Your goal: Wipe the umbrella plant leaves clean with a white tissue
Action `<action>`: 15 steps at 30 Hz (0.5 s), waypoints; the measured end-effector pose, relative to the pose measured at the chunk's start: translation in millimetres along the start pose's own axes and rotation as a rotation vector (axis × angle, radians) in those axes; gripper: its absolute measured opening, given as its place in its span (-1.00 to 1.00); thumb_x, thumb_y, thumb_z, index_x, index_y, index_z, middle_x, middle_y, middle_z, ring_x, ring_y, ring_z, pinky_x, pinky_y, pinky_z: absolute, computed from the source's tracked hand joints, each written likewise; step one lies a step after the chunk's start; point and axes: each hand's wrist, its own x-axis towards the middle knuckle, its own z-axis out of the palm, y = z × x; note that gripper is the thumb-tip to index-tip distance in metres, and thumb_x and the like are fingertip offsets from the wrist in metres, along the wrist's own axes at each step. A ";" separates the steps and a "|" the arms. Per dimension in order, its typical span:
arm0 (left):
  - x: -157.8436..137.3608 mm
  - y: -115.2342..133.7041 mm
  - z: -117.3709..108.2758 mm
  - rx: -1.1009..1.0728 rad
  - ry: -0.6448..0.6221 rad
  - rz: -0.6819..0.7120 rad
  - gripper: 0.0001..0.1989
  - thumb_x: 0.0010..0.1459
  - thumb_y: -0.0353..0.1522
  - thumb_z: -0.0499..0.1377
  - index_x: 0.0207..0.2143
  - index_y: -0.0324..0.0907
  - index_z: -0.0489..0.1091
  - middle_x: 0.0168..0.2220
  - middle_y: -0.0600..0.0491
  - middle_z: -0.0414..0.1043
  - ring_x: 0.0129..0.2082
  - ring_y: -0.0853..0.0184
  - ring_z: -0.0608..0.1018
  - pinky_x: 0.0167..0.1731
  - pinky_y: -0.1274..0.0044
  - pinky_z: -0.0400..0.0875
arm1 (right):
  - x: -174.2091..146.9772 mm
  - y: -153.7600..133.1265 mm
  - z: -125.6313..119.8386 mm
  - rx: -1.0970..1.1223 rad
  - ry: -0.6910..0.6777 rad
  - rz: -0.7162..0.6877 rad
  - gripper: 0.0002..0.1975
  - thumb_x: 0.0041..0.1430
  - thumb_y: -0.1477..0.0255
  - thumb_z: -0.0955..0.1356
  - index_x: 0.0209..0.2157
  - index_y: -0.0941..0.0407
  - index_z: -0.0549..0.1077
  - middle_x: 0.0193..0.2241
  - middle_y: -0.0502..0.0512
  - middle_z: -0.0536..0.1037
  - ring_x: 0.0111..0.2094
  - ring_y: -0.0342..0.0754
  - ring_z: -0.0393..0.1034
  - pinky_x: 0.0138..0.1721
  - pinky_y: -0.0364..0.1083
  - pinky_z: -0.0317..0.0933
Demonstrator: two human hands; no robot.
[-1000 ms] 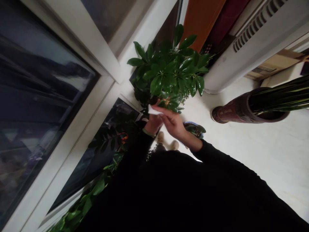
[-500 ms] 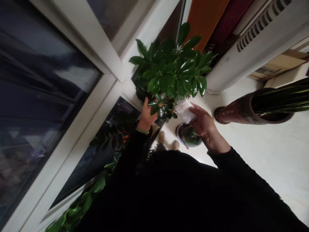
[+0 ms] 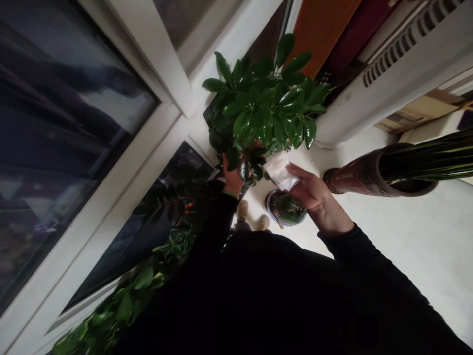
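Observation:
A bushy plant [image 3: 264, 106] with glossy green leaves stands in front of me by the window. My left hand [image 3: 232, 178] reaches in among its lower leaves; they cover most of the fingers, so their grip cannot be made out. Between the thumb and fingers of my right hand [image 3: 312, 195] is a folded white tissue [image 3: 281, 171]. The tissue is at the lower right side of the plant, close to a cluster of leaves [image 3: 249, 163] beside my left hand.
Below my right hand, a round pot [image 3: 271, 209] with a broad-leaved plant sits on the pale floor. A tall brown pot [image 3: 354, 172] with long leaves stands at the right, near a white vented appliance [image 3: 369, 98]. The window frame [image 3: 148, 143] and trailing plants [image 3: 125, 305] are at left.
My left hand has moved slightly right and deeper under the leaves. The tissue in my right hand has shifted a little left and shows more of its flat face. The view has shifted slightly.

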 end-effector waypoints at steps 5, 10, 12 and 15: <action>9.7 6.0 17.7 -0.098 0.014 0.055 -0.44 0.39 0.13 0.06 0.11 0.00 0.58 0.11 -0.07 0.67 0.39 0.05 0.51 0.37 0.13 0.45 | 0.9 -2.9 8.3 -0.080 -0.091 -0.042 -0.69 0.16 0.19 0.53 -0.12 0.04 0.57 -0.09 0.17 0.76 -0.06 0.16 0.69 0.04 0.20 0.63; 3.5 13.4 20.5 -0.056 0.066 0.049 -0.54 0.44 0.02 0.08 0.06 -0.07 0.58 0.01 -0.07 0.71 0.28 0.08 0.61 0.33 0.13 0.49 | 2.7 -0.6 17.6 -0.093 0.080 -0.097 -0.65 0.05 0.22 0.59 -0.13 0.00 0.60 -0.29 -0.03 0.72 -0.34 -0.02 0.61 -0.21 0.00 0.58; 4.4 14.5 15.3 -0.047 0.076 0.032 -0.56 0.48 -0.04 0.04 0.07 -0.08 0.57 -0.02 -0.05 0.71 0.24 0.10 0.64 0.31 0.12 0.49 | 2.6 -1.7 25.3 -0.208 0.140 -0.200 -0.67 0.05 0.20 0.59 -0.16 -0.01 0.62 -0.35 -0.07 0.70 -0.39 -0.05 0.56 -0.27 -0.04 0.52; 8.6 12.4 5.4 -0.049 0.092 0.027 -0.62 0.51 -0.13 0.03 0.08 -0.05 0.56 -0.05 -0.01 0.73 0.21 0.14 0.66 0.30 0.15 0.50 | 6.9 -5.8 42.1 -0.508 0.113 -0.467 -0.74 0.14 0.23 0.56 -0.15 0.01 0.65 -0.22 -0.01 0.73 -0.25 0.01 0.60 -0.11 0.02 0.51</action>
